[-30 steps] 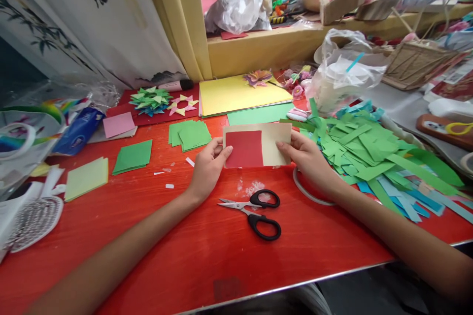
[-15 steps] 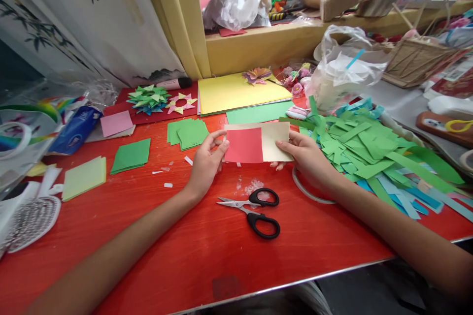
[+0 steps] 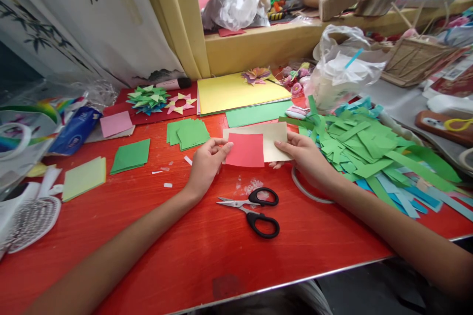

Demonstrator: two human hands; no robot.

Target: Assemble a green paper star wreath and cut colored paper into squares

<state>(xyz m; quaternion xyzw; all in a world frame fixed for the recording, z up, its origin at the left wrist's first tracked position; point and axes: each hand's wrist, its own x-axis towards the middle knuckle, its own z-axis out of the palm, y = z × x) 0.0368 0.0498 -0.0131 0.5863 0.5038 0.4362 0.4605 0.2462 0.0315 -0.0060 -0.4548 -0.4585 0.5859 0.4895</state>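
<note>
Two hands hold paper above the red counter [image 3: 166,251], the left hand [image 3: 207,165] pinching the left edge of a red paper square [image 3: 245,150], the right hand [image 3: 306,157] with thumb and fingers closed on the right end of a cream paper strip [image 3: 276,143]. The square lies over the left part of the strip, sitting a little low, so the edges do not line up; whether the left grip takes in the strip too, I cannot tell.

By clock directions from that square, finished-looking stock is plentiful: light green squares [image 3: 192,134] between 9 and 10, dark green squares [image 3: 130,156] at 9, pale yellow-green squares [image 3: 84,178] between 8 and 9, and pink squares [image 3: 116,124] farther out between 9 and 10. A pink-and-yellow folded star ring [image 3: 181,103] at 10 is already assembled. The heap of green paper offcuts [image 3: 354,142] at 3 suggests much cutting is done.

What is left, I judge, is the strip: it is one piece, longer than the square, and uncut along the square's right edge. The black-handled scissors [image 3: 258,210] lie untouched at 6, blades slightly apart.
</note>
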